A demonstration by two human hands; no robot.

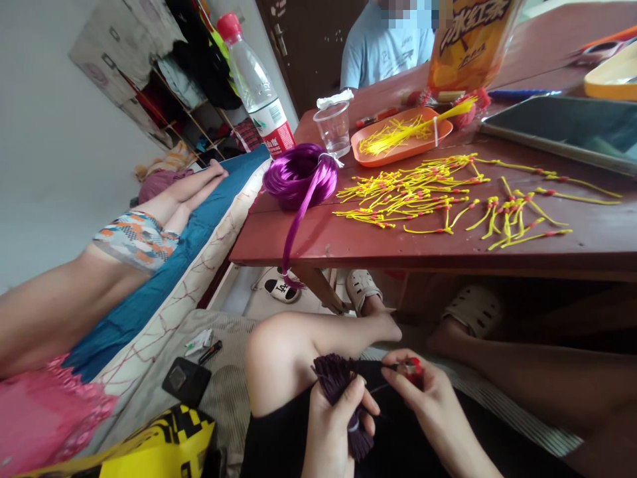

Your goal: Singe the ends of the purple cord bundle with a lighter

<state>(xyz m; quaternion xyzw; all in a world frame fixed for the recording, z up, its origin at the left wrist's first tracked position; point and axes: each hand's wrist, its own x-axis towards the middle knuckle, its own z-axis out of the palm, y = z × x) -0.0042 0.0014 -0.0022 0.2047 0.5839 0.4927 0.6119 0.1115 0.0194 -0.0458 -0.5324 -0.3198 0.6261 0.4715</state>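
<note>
My left hand (334,423) is closed around a dark purple tassel (334,377), gripping it near a lighter purple binding, above my lap. My right hand (428,397) is pinched on a small red piece (415,369) with a thin dark thread running from it toward the tassel. Both hands are low in the view, in front of my bent knee (279,352).
A red wooden table (348,239) holds several yellow cords with red beads (428,192), an orange tray (398,136), a purple thread coil (298,178), a plastic cup (334,127), a water bottle (256,86) and a tablet (562,126). A person sits across; another lies on the bed (164,265) at left.
</note>
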